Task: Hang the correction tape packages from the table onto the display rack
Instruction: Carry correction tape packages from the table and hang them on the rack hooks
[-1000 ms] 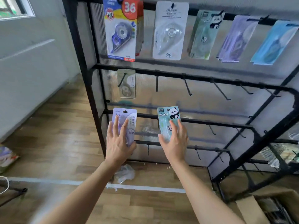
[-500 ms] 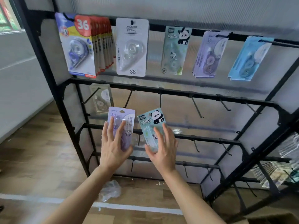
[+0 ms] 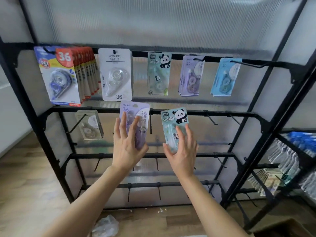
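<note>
My left hand (image 3: pixel 127 146) holds a purple correction tape package (image 3: pixel 136 115) upright, fingers spread over its front, thumb at its lower right edge. My right hand (image 3: pixel 182 151) holds a pale green panda correction tape package (image 3: pixel 173 120) the same way. Both packages are raised in front of the second bar (image 3: pixel 222 114) of the black display rack, just below the top row. On the top row hang a panda package (image 3: pixel 159 74) and purple packages (image 3: pixel 191 76).
The top row also carries a red and blue "36" stack (image 3: pixel 68 76), a white package (image 3: pixel 116 74) and blue packages (image 3: pixel 225 77). One package (image 3: pixel 89 125) hangs at the second row's left. Bare hooks (image 3: pixel 211 119) line the lower bars. A second rack (image 3: pixel 290 159) stands to the right.
Both hands have lifted their packages from the third-bar level up to the second bar. The view has tilted up and drawn closer to the rack.
</note>
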`<action>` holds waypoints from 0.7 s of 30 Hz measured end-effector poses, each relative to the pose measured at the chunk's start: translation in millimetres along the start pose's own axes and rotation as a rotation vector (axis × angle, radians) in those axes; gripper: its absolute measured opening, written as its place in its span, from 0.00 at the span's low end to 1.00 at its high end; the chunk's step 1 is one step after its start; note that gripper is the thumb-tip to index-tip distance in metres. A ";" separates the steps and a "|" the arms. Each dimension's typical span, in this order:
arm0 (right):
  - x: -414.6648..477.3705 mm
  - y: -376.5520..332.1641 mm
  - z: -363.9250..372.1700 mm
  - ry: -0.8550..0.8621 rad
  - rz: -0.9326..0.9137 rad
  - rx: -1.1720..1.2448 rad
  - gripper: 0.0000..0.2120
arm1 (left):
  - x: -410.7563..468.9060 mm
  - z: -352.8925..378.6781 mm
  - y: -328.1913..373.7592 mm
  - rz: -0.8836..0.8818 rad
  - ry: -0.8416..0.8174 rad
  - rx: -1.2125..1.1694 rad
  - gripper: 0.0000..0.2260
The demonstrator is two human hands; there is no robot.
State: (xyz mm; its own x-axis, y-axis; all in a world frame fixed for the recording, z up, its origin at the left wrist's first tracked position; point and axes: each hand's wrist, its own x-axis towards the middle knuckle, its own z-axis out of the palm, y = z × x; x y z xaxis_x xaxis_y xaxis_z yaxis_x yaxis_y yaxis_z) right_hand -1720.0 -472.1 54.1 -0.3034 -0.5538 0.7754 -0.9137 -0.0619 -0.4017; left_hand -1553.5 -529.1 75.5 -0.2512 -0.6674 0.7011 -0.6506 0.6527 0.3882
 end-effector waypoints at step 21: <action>85.5 152.7 -28.6 0.125 0.064 -0.095 0.33 | 144.7 90.4 140.2 0.090 -0.001 0.074 0.40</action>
State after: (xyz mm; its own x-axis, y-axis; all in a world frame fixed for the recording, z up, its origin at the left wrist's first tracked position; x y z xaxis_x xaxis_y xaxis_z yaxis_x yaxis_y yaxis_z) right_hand -1893.1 -505.1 73.0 -0.3873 -0.4464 0.8067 -0.9111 0.0517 -0.4088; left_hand -1745.8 -566.6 177.3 -0.3117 -0.6080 0.7302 -0.6765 0.6816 0.2788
